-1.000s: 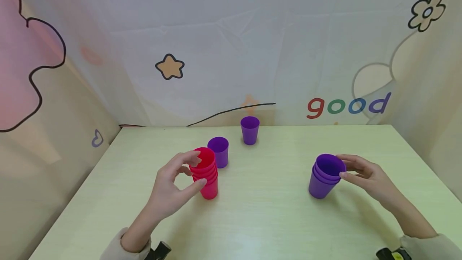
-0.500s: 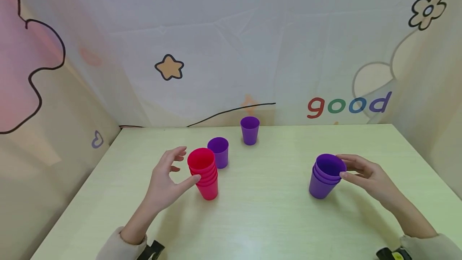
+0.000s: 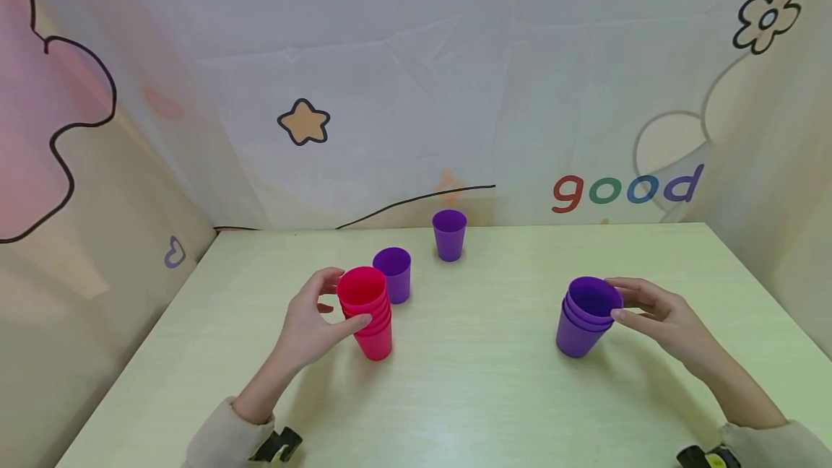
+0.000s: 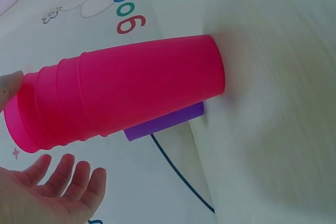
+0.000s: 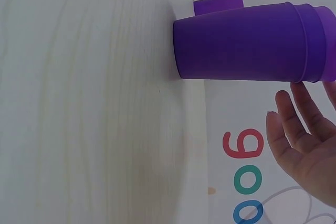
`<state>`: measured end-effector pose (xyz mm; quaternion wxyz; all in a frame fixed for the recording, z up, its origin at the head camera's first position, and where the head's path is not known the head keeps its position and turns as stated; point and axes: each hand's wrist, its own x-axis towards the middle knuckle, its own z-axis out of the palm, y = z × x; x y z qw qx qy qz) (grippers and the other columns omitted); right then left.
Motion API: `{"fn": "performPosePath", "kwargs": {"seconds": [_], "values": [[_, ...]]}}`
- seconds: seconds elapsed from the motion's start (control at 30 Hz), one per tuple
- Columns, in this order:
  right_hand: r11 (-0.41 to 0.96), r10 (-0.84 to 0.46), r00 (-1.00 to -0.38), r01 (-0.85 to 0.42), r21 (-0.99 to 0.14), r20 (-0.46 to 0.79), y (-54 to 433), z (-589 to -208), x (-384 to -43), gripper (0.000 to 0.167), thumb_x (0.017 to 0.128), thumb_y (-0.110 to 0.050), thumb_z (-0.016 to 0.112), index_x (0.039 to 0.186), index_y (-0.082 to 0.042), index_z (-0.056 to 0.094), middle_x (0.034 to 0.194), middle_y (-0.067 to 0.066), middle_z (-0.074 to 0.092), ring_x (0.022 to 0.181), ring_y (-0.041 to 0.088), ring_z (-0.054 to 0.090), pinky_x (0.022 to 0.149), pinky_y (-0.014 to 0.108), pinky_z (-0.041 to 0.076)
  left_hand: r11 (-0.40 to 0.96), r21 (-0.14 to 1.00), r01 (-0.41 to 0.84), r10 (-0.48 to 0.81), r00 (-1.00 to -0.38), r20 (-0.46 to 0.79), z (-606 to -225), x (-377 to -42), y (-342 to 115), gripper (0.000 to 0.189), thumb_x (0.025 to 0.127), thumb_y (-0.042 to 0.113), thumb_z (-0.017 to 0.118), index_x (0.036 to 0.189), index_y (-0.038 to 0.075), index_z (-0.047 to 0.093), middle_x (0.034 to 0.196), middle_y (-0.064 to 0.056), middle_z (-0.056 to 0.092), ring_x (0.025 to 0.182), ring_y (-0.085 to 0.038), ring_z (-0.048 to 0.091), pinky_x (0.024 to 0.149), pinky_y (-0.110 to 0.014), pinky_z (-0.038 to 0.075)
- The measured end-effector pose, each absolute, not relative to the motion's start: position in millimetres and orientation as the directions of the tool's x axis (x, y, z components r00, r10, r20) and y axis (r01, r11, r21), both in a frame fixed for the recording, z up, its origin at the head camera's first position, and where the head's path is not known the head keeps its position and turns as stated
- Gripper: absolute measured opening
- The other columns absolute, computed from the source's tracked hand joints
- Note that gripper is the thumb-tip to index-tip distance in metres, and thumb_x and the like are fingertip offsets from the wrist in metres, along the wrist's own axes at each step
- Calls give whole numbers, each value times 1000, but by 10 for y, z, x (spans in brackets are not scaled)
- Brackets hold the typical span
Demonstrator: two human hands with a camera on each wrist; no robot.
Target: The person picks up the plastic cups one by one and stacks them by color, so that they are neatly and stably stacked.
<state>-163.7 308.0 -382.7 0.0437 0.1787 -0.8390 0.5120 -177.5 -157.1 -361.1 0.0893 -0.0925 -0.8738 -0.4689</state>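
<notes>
A stack of several nested red cups (image 3: 373, 341) stands left of centre, leaning slightly left at its top. My left hand (image 3: 308, 331) is around its upper part: the thumb lies across the near side below the rim, while the fingers reach round the far left. In the left wrist view those fingers (image 4: 79, 182) are apart from the red cups (image 4: 136, 87). On the right stands a stack of nested purple cups (image 3: 575, 334). With thumb and fingertips, my right hand (image 3: 663, 320) pinches its right side near the rim. The right wrist view shows other fingers (image 5: 286, 124) beside these purple cups (image 5: 236, 45).
One purple cup (image 3: 398, 284) stands upright just behind the red stack. Farther back, another purple cup (image 3: 450, 237) is near the table's rear edge. A printed cloth (image 3: 390, 92) hangs behind the pale table (image 3: 468, 396).
My left hand first drew left off the red stack's rim, then came back right with the thumb across its side. The top of that stack shifted slightly left. My right hand has stayed put.
</notes>
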Motion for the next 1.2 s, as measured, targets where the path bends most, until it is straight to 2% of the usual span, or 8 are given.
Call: {"fn": "performPosePath", "kwargs": {"seconds": [0.3, 0.6, 1.2], "values": [[418, -251, -934, -342, -841, 254, 3084, -3830, -1640, 38, 89, -1, 55, 126, -1, 47, 107, -17, 58, 94, -1, 56, 74, 18, 47, 483, 819, 310, 130, -950, 283, -3648, -1805, -1549, 62, 68, 16, 80, 121, 9, 48, 109, -4, 57, 100, -21, 52, 78, -38, 45], [433, -243, -938, -333, -837, 248, 3076, -3827, -1648, 38, 89, -3, 55, 125, -2, 48, 106, -18, 58, 94, -2, 55, 73, 18, 47, 505, 800, 325, 98, -942, 321, -3676, -1812, -1540, 61, 66, 12, 80, 118, 7, 49, 108, -4, 58, 100, -21, 53, 83, -40, 44], [398, -254, -934, -338, -853, 252, 3073, -3841, -1651, 37, 89, -1, 55, 126, -3, 48, 106, -16, 58, 95, -1, 56, 74, 17, 47, 507, 800, 320, 25, -934, 357, -3702, -1822, -1725, 58, 68, 14, 81, 115, 5, 49, 104, -7, 59, 95, -21, 55, 83, -39, 44]]}}
